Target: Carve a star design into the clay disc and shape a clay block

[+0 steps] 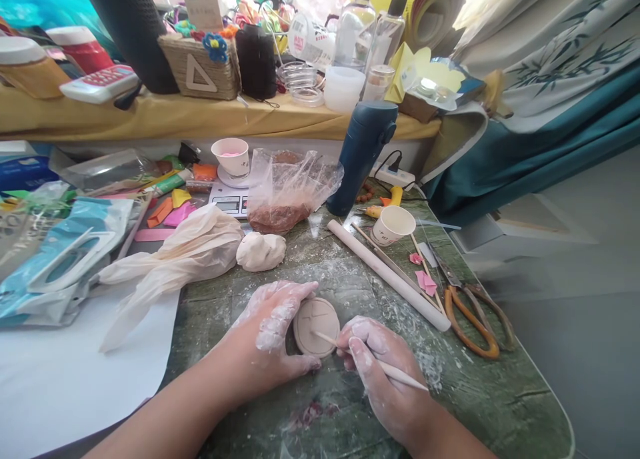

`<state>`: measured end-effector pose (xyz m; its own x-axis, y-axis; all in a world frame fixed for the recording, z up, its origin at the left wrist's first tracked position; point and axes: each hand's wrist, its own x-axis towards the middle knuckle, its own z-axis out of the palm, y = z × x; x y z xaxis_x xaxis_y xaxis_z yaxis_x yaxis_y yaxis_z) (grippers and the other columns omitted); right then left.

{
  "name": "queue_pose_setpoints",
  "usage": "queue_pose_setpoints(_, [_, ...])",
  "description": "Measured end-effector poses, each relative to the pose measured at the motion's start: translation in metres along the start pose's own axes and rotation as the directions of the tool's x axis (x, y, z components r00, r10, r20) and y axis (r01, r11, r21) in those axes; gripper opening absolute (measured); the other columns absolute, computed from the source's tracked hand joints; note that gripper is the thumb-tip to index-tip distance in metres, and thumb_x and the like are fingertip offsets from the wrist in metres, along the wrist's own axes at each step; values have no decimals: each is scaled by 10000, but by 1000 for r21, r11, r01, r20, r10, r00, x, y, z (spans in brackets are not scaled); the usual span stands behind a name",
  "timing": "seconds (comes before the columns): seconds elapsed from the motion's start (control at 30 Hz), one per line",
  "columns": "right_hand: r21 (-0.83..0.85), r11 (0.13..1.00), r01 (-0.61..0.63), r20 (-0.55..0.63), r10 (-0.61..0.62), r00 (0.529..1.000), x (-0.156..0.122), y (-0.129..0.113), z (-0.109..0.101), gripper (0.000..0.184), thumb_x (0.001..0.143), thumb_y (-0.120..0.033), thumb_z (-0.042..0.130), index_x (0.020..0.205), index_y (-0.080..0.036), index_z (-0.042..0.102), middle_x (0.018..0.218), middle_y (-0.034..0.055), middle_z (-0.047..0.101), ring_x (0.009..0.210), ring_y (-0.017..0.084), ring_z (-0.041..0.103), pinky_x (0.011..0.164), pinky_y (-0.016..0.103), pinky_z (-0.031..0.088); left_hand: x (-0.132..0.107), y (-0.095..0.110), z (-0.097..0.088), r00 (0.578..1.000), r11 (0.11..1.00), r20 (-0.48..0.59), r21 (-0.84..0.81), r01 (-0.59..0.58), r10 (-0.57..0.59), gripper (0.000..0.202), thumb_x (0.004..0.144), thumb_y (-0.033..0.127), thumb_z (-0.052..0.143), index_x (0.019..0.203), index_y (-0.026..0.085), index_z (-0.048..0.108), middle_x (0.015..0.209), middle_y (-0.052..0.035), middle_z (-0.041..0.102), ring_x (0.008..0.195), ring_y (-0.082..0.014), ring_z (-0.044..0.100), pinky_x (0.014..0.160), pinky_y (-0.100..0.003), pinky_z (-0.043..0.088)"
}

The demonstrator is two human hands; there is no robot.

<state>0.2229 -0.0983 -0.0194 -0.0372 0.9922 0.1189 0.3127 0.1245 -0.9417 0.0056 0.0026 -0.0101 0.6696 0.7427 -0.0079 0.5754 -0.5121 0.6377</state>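
A round flat disc of pale dough (pixel 316 325) lies on the green floured table (pixel 490 405). My left hand (pixel 273 332), dusted with flour, curls around the disc's left edge and steadies it. My right hand (pixel 383 372) grips a thin wooden stick (pixel 375 362) like a pen. The stick's tip rests on the disc's top, where shallow lines are scored. A lump of white dough (pixel 260 251) sits farther back.
A white rolling pin (pixel 387 274) lies diagonally to the right, with skewers, a paper cup (pixel 393 225) and orange-handled scissors (pixel 470 312) beside it. A plastic bag of brown filling (pixel 285 192), a scale, a dark blue bottle (pixel 361 155) and crumpled plastic (pixel 175 259) stand behind.
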Motion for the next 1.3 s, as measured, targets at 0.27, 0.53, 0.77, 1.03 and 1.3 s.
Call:
queue_pose_setpoints(0.27, [-24, 999, -30, 43, 31, 999, 2, -3, -2, 267, 1094, -288, 421, 930, -232, 623, 879, 22, 657, 782, 164, 617, 740, 291, 475, -2, -2, 2, 1000, 1000, -12, 10, 4, -3, 1006, 655, 331, 927, 1538, 318, 445, 1444, -94, 624, 1366, -370, 543, 1173, -579, 438])
queue_pose_setpoints(0.53, [148, 973, -175, 11, 176, 984, 4, -2, -7, 334, 1079, -438, 483, 910, -226, 678, 810, 26, 659, 696, 163, 616, 623, 269, 480, -1, 0, 1, 1000, 1000, 12, -2, 13, -12, 1015, 654, 331, 941, 1537, 304, 440, 1457, -98, 617, 1379, -367, 531, 1192, -589, 415])
queue_pose_setpoints(0.77, [168, 934, -315, 31, 315, 949, 52, -11, -27, 305, 926, -497, 751, 849, -213, 673, 679, -12, 612, 587, 138, 528, 538, 247, 404, 0, 2, -2, 998, 998, 35, -36, 49, -47, 1021, 630, 315, 952, 1528, 314, 466, 1467, -96, 616, 1385, -385, 522, 1169, -600, 440])
queue_pose_setpoints(1.03, [42, 994, 100, 141, -105, 984, 43, 2, -5, 230, 1034, -339, 589, 833, -227, 592, 763, -3, 606, 703, 155, 567, 683, 284, 447, -1, 3, -2, 1000, 999, 9, -50, 13, -12, 979, 655, 308, 925, 1518, 298, 464, 1434, -106, 636, 1358, -379, 546, 1154, -592, 455])
queue_pose_setpoints(1.3, [0, 996, 88, 141, -88, 986, 45, 2, -4, 235, 1032, -338, 594, 822, -235, 577, 748, -12, 601, 695, 155, 564, 675, 277, 438, -3, 0, 0, 999, 999, 24, -47, 23, -22, 988, 676, 339, 913, 1542, 302, 439, 1458, -107, 620, 1388, -388, 521, 1167, -603, 442])
